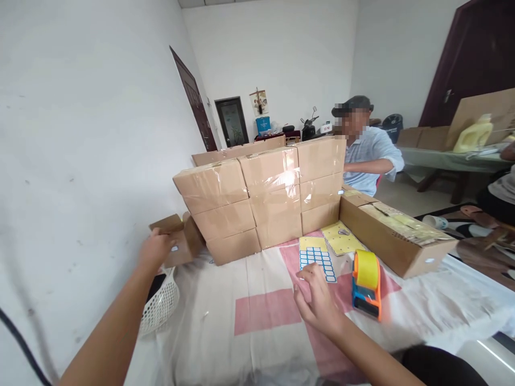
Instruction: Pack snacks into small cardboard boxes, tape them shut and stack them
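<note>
My left hand (155, 249) reaches out to the left and grips the flap of a small open cardboard box (179, 241) beside the stack. My right hand (317, 297) rests on the cloth-covered table with its fingers loosely curled, fingertips touching the lower edge of a sheet of blue-bordered white labels (317, 260). Nothing is in that hand. An orange and blue tape dispenser (367, 284) with a yellow roll stands just right of it.
A wall of taped cardboard boxes (265, 201) stands across the table (249, 316). A long open carton (394, 233) lies at right, a yellow sheet (341, 238) before it. A white mesh basket (161, 305) hangs at the left edge. Another person (368, 155) sits behind.
</note>
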Demonstrator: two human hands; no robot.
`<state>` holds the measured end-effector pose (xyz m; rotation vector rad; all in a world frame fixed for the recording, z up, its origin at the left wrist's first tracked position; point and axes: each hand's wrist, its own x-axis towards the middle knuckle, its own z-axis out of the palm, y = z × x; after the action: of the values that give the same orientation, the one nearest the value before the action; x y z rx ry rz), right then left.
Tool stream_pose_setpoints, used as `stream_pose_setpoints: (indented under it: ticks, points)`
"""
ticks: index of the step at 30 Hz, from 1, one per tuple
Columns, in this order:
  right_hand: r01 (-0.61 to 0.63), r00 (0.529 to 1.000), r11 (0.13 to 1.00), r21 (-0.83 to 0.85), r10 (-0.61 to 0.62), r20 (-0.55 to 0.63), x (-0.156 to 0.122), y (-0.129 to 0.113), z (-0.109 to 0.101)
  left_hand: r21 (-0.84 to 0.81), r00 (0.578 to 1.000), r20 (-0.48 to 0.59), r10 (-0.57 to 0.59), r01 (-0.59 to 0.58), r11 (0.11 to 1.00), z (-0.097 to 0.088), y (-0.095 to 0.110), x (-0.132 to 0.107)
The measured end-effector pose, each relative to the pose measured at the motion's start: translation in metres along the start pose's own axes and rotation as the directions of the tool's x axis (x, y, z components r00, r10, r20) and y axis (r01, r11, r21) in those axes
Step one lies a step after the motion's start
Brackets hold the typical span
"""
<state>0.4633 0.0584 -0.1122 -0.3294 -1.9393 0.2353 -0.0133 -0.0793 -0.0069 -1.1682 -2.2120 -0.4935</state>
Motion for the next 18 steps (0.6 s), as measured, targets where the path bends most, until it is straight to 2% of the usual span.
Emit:
stream_pose_setpoints:
  ticks: [3, 5, 8, 9, 11, 13, 14, 16, 17, 18]
  points:
    - [-0.002, 1.0, 0.999, 0.046, 0.003, -0.025, 0.011, -0.009, -0.004, 0.05, 1.0, -0.005, -0.009, 0.01, 0.999, -0.049, -0.014, -0.034]
    - [-0.053, 0.998, 0.994, 0.099, 0.05, 0.029, 0.016, -0.014, -0.006, 0.047, 0.999, -0.031, 0.038, -0.037, 0.998, -0.085, -0.019, -0.065]
    - [-0.179, 0.963, 0.966, 0.185, 0.133, 0.235, 0.02, -0.021, -0.004, -0.01, 0.982, -0.058, 0.18, -0.181, 0.983, -0.135, -0.014, -0.116]
    - [-0.214, 0.935, 0.956, 0.199, 0.141, 0.326, 0.019, -0.023, -0.003, -0.044, 0.975, -0.092, 0.203, -0.207, 0.977, -0.148, -0.009, -0.132]
    - [-0.268, 0.853, 0.938, 0.219, 0.125, 0.507, 0.016, -0.027, 0.002, -0.128, 0.962, -0.217, 0.163, -0.194, 0.973, -0.168, 0.006, -0.159]
    - [-0.35, 0.745, 0.9, 0.259, 0.099, 0.66, 0.008, -0.032, 0.008, -0.229, 0.935, -0.352, 0.044, -0.131, 0.965, -0.174, 0.025, -0.18]
    - [-0.414, 0.692, 0.858, 0.305, 0.079, 0.718, 0.003, -0.035, 0.013, -0.288, 0.921, -0.388, -0.025, -0.095, 0.953, -0.172, 0.035, -0.188]
    - [-0.565, 0.61, 0.704, 0.43, 0.006, 0.792, -0.009, -0.043, 0.025, -0.442, 0.912, -0.384, -0.145, -0.043, 0.896, -0.156, 0.054, -0.199]
    - [-0.616, 0.615, 0.61, 0.499, -0.023, 0.788, -0.015, -0.046, 0.033, -0.541, 0.921, -0.336, -0.194, -0.02, 0.841, -0.143, 0.064, -0.203]
    - [-0.645, 0.649, 0.515, 0.565, -0.021, 0.76, -0.021, -0.049, 0.042, -0.646, 0.928, -0.28, -0.246, 0.007, 0.764, -0.128, 0.073, -0.205]
